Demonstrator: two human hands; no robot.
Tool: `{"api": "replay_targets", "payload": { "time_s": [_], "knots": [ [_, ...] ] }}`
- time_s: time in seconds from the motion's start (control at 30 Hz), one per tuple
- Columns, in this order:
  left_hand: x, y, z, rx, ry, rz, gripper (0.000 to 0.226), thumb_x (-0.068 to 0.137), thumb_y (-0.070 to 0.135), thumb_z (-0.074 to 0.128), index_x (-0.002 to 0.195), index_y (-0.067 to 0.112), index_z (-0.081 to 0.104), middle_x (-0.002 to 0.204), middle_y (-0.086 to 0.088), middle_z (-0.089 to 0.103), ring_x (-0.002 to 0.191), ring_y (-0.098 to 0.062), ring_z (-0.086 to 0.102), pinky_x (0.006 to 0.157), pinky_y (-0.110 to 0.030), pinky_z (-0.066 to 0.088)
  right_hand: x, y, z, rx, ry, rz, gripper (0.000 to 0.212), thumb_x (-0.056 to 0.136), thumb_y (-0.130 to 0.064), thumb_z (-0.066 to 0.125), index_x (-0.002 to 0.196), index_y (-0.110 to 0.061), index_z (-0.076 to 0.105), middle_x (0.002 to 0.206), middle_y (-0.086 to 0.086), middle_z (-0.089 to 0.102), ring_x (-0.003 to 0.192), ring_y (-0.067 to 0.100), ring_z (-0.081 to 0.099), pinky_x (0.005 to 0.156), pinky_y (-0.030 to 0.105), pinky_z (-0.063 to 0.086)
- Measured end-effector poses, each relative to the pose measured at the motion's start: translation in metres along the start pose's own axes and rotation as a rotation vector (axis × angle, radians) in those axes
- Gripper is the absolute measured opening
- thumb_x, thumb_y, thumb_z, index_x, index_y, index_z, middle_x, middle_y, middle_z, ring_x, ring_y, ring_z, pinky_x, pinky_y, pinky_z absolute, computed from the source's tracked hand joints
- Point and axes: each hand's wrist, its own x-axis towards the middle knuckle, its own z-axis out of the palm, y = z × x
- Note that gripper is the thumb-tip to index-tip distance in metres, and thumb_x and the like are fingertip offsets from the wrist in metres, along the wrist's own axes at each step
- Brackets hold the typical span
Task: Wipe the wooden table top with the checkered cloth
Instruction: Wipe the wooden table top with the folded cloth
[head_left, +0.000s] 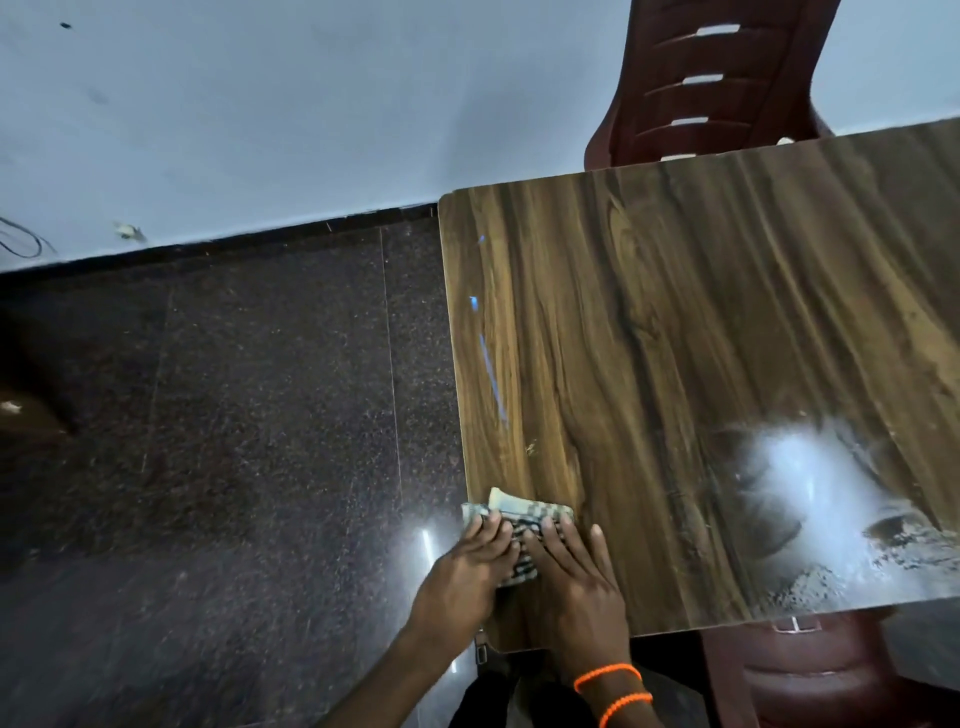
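Note:
The wooden table top (675, 338) fills the right half of the view, its grain running away from me. A folded checkered cloth (524, 512) lies at the table's near left corner, partly over the left edge. My left hand (467, 571) presses flat on the cloth's left part. My right hand (576, 582), with orange bead bands on the wrist, presses flat on its right part. Both hands cover most of the cloth. Blue streaks (493, 379) mark the wood near the left edge.
A dark red plastic chair (711, 83) stands behind the table's far edge, and another chair (810, 670) sits under the near right edge. Dark speckled floor tiles (234, 415) lie to the left, below a pale wall (260, 104). Glare whitens the table's right part (800, 467).

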Motion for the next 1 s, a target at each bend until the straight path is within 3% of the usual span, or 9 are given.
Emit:
{"api": "replay_targets", "payload": {
  "time_s": [0.07,0.2,0.27,0.47,0.67,0.77,0.87,0.9,1.0],
  "knots": [
    [0.023,0.011,-0.010,-0.040,0.008,-0.024,0.045,0.083,0.016,0.045,0.120,0.021,0.070,0.128,0.002,0.067,0.131,-0.018,0.054,0.119,-0.035,0.026,0.007,0.016,-0.013,0.008,0.015,0.046,0.046,0.088,-0.021,0.041,0.129,-0.023,0.061,0.140,-0.004,0.055,0.139,0.020,0.040,0.114,0.052,0.025],
    [0.069,0.009,-0.027,-0.082,0.009,-0.093,0.050,0.098,0.007,0.036,0.147,0.015,0.042,0.157,-0.004,0.037,0.151,-0.021,0.019,0.125,-0.032,0.002,0.046,0.034,-0.030,-0.013,0.023,0.122,0.051,0.081,-0.009,0.053,0.130,-0.021,0.060,0.140,0.000,0.055,0.138,0.024,0.042,0.117,0.049,0.018],
    [0.094,-0.001,-0.041,-0.014,0.043,-0.103,0.051,0.100,0.009,0.031,0.150,0.018,0.037,0.160,-0.001,0.029,0.152,-0.018,0.013,0.125,-0.030,-0.002,0.075,0.037,-0.034,0.011,0.023,0.163,0.054,0.082,-0.006,0.062,0.133,-0.022,0.057,0.143,0.000,0.053,0.140,0.024,0.039,0.120,0.046,0.015],
    [0.115,-0.065,-0.058,0.027,-0.006,-0.264,0.055,0.099,0.010,0.034,0.152,0.024,0.029,0.162,0.003,0.022,0.152,-0.020,0.008,0.122,-0.033,0.020,0.151,0.015,-0.017,0.060,-0.006,0.141,0.056,0.082,0.000,0.053,0.134,-0.022,0.056,0.145,0.002,0.050,0.145,0.024,0.028,0.122,0.044,0.007],
    [0.086,-0.087,-0.056,0.054,-0.026,-0.161,0.050,0.102,0.017,0.034,0.152,0.022,0.029,0.160,0.002,0.025,0.152,-0.020,0.011,0.124,-0.032,0.015,0.148,-0.013,-0.006,0.029,-0.006,0.049,0.054,0.082,-0.010,0.045,0.133,-0.023,0.057,0.143,0.001,0.052,0.143,0.025,0.033,0.122,0.046,0.010],
    [0.074,-0.076,-0.051,0.100,0.014,-0.021,0.046,0.087,0.027,0.065,0.133,0.020,0.060,0.143,0.000,0.055,0.140,-0.019,0.042,0.119,-0.034,0.029,0.113,-0.007,-0.009,0.020,-0.034,0.004,0.052,0.082,-0.017,0.046,0.133,-0.025,0.057,0.143,-0.002,0.053,0.141,0.023,0.037,0.119,0.047,0.015],
    [0.070,-0.054,-0.044,0.012,-0.042,0.077,0.048,0.071,0.026,0.076,0.118,0.024,0.070,0.129,0.001,0.066,0.129,-0.015,0.056,0.112,-0.036,0.038,0.082,0.009,-0.023,0.011,-0.053,0.060,0.056,0.080,-0.019,0.043,0.133,-0.027,0.057,0.143,-0.004,0.052,0.141,0.020,0.036,0.117,0.049,0.015],
    [0.074,-0.049,-0.041,-0.002,-0.024,0.131,0.045,0.068,0.023,0.075,0.113,0.025,0.073,0.123,0.003,0.070,0.124,-0.015,0.060,0.108,-0.038,0.043,0.079,0.015,-0.027,0.003,-0.055,0.081,0.059,0.077,-0.018,0.039,0.133,-0.027,0.057,0.143,-0.004,0.052,0.140,0.021,0.036,0.117,0.049,0.015],
    [0.104,-0.040,-0.049,-0.064,0.002,0.185,0.046,0.078,0.019,0.044,0.111,0.027,0.074,0.121,0.006,0.071,0.122,-0.013,0.061,0.109,-0.038,0.042,0.091,0.032,-0.040,0.007,-0.005,0.189,0.055,0.080,-0.023,0.036,0.129,-0.024,0.061,0.140,0.000,0.056,0.139,0.025,0.037,0.116,0.049,0.017]
  ]
}}
